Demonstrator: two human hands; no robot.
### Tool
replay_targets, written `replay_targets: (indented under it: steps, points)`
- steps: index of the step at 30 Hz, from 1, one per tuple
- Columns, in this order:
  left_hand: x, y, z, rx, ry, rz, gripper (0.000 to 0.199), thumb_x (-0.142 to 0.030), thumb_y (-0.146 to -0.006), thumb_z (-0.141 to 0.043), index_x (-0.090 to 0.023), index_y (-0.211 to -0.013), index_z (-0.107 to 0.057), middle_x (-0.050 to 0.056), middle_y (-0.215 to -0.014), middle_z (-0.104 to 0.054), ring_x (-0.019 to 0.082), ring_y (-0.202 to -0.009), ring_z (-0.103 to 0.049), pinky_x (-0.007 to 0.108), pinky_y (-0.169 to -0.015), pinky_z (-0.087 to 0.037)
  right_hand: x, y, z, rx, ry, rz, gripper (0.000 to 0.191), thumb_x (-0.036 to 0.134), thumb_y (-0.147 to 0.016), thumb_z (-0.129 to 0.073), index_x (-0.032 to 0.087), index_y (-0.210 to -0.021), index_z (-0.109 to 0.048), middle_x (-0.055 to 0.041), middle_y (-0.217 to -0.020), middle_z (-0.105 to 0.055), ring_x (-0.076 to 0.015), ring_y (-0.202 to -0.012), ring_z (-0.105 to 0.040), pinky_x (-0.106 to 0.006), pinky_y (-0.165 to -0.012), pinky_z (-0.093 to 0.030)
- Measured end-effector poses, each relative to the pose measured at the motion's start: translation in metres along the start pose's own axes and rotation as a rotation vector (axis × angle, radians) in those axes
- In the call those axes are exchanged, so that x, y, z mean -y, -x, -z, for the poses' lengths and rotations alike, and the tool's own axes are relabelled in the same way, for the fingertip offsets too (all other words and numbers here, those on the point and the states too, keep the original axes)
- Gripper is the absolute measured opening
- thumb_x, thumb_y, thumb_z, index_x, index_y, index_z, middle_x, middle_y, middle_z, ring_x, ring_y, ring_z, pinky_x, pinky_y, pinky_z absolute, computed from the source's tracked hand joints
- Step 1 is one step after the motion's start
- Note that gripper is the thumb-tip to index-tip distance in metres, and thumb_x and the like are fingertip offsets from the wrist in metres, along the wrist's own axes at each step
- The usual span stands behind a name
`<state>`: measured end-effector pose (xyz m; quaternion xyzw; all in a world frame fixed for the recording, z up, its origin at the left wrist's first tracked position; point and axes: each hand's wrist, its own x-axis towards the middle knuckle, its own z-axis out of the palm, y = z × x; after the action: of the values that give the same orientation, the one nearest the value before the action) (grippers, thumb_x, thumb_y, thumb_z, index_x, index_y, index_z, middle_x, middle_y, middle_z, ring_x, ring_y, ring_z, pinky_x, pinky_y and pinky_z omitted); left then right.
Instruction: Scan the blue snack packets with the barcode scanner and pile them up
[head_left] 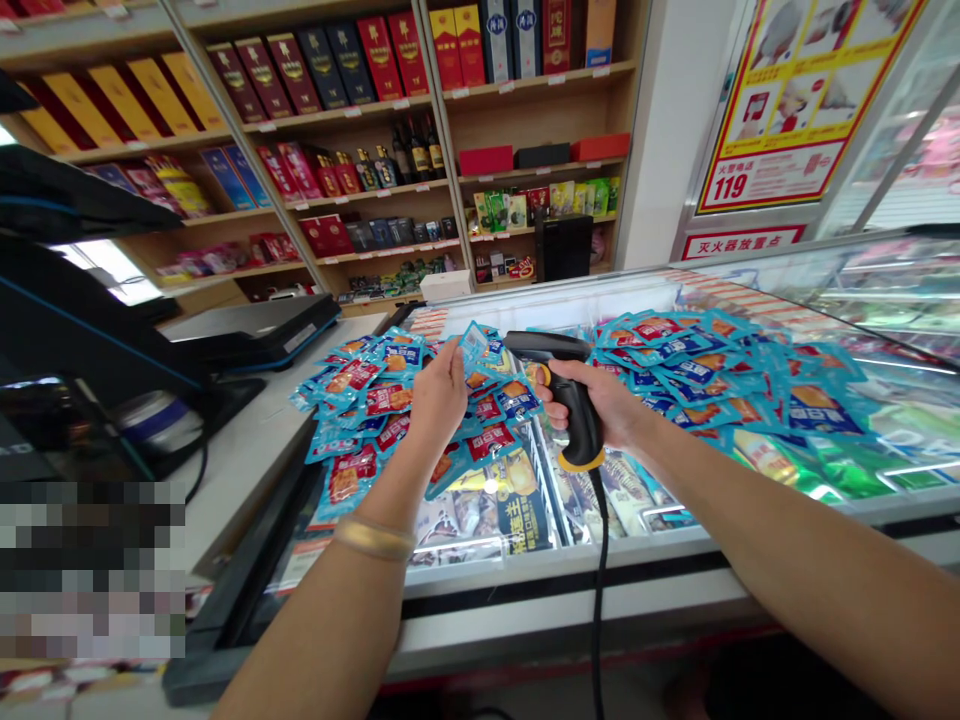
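My right hand [592,398] is wrapped round the handle of a black and yellow barcode scanner [581,415], its head pointing left and its cable hanging down over the front edge. My left hand [441,385] pinches a small blue snack packet [474,342] at its edge, with a pale printed side showing. The packet is held a short way in front of the scanner's head. Below and around my left hand lies a loose pile of blue snack packets [390,400]. A second, larger pile of the same packets [690,365] spreads to the right of the scanner.
Both piles lie on the glass top of a display freezer [540,500] with packaged goods inside. At left stand a counter [247,410], a flat black-edged device [262,335] and dark equipment [82,270]. Shelves of boxes and bottles [352,110] line the back wall.
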<state>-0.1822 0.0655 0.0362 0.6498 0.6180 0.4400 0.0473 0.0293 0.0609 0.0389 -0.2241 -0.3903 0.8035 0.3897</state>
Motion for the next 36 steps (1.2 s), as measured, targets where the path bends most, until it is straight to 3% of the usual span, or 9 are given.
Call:
replay_targets:
  steps: [6, 10, 14, 19, 22, 25, 27, 31, 36]
  points:
    - [-0.013, 0.000, -0.002, -0.132, -0.071, -0.123, 0.045, -0.039, -0.100, -0.031, -0.017, -0.127, -0.059, 0.006, -0.084, -0.071, 0.018, -0.075, -0.067, 0.026, -0.072, -0.049, 0.014, 0.005, -0.003, -0.068, -0.035, 0.053, 0.017, 0.032, -0.079, -0.062, 0.016, -0.077, -0.057, 0.0014, -0.064, -0.051, -0.0065, -0.045, -0.043, -0.019, -0.043, -0.040]
    - [-0.043, -0.005, -0.019, -0.062, -0.074, -0.253, 0.043, -0.034, -0.100, -0.032, -0.019, -0.132, -0.056, 0.007, -0.092, -0.073, 0.018, -0.074, -0.068, 0.026, -0.073, -0.049, 0.040, 0.026, 0.017, -0.129, -0.050, 0.176, 0.017, 0.032, -0.079, -0.062, 0.016, -0.078, -0.058, 0.0004, -0.066, -0.052, -0.0069, -0.047, -0.042, -0.018, -0.042, -0.041]
    - [-0.081, -0.014, -0.057, 0.051, -0.007, -0.393, 0.043, -0.032, -0.100, -0.031, -0.016, -0.133, -0.054, 0.011, -0.108, -0.071, 0.019, -0.094, -0.068, 0.029, -0.085, -0.050, 0.073, 0.062, 0.059, -0.274, -0.025, 0.302, 0.014, 0.030, -0.078, -0.063, 0.017, -0.079, -0.058, 0.0001, -0.067, -0.052, -0.0076, -0.047, -0.042, -0.019, -0.041, -0.041]
    - [-0.135, -0.023, -0.118, 0.225, 0.038, -0.569, 0.044, -0.030, -0.101, -0.025, -0.018, -0.136, -0.049, 0.010, -0.131, -0.060, 0.019, -0.122, -0.055, 0.035, -0.106, -0.042, 0.100, 0.106, 0.111, -0.479, -0.046, 0.364, 0.012, 0.028, -0.079, -0.062, 0.018, -0.078, -0.056, 0.0001, -0.064, -0.051, -0.0078, -0.046, -0.041, -0.019, -0.039, -0.041]
    - [-0.163, -0.023, -0.147, 0.369, -0.110, -0.575, 0.045, -0.029, -0.100, -0.025, -0.021, -0.138, -0.048, 0.010, -0.142, -0.051, 0.024, -0.136, -0.041, 0.045, -0.114, -0.032, 0.102, 0.121, 0.132, -0.561, -0.077, 0.392, 0.012, 0.028, -0.078, -0.061, 0.018, -0.076, -0.055, 0.0001, -0.063, -0.050, -0.0082, -0.046, -0.040, -0.020, -0.039, -0.041]
    - [-0.179, -0.021, -0.162, 0.547, -0.266, -0.522, 0.045, -0.039, -0.099, -0.029, -0.027, -0.138, -0.048, 0.008, -0.152, -0.039, 0.031, -0.144, -0.025, 0.061, -0.114, -0.022, 0.099, 0.127, 0.144, -0.574, -0.081, 0.418, 0.014, 0.030, -0.076, -0.064, 0.019, -0.075, -0.055, 0.0000, -0.063, -0.049, -0.0089, -0.046, -0.041, -0.021, -0.039, -0.041]
    - [-0.184, -0.019, -0.163, 0.598, -0.309, -0.501, 0.049, -0.045, -0.099, -0.028, -0.028, -0.142, -0.043, 0.006, -0.156, -0.032, 0.033, -0.147, -0.017, 0.065, -0.114, -0.013, 0.098, 0.128, 0.146, -0.564, -0.084, 0.418, 0.015, 0.030, -0.074, -0.065, 0.019, -0.075, -0.055, 0.0001, -0.063, -0.049, -0.0089, -0.047, -0.041, -0.021, -0.039, -0.042]
    - [-0.179, -0.018, -0.149, 0.526, -0.291, -0.498, 0.058, -0.048, -0.098, -0.027, -0.024, -0.151, -0.025, 0.006, -0.160, -0.020, 0.028, -0.149, -0.006, 0.057, -0.119, -0.006, 0.102, 0.127, 0.134, -0.569, -0.131, 0.414, 0.013, 0.029, -0.076, -0.064, 0.019, -0.075, -0.055, 0.0000, -0.063, -0.050, -0.0086, -0.046, -0.040, -0.021, -0.038, -0.040]
    - [-0.137, -0.017, -0.107, 0.388, -0.272, -0.383, 0.059, -0.044, -0.097, -0.035, -0.023, -0.151, -0.023, 0.012, -0.159, -0.021, 0.029, -0.148, -0.010, 0.057, -0.117, -0.014, 0.100, 0.112, 0.100, -0.486, -0.112, 0.411, 0.012, 0.028, -0.078, -0.062, 0.018, -0.076, -0.055, 0.0001, -0.063, -0.051, -0.0068, -0.046, -0.039, -0.019, -0.040, -0.039]
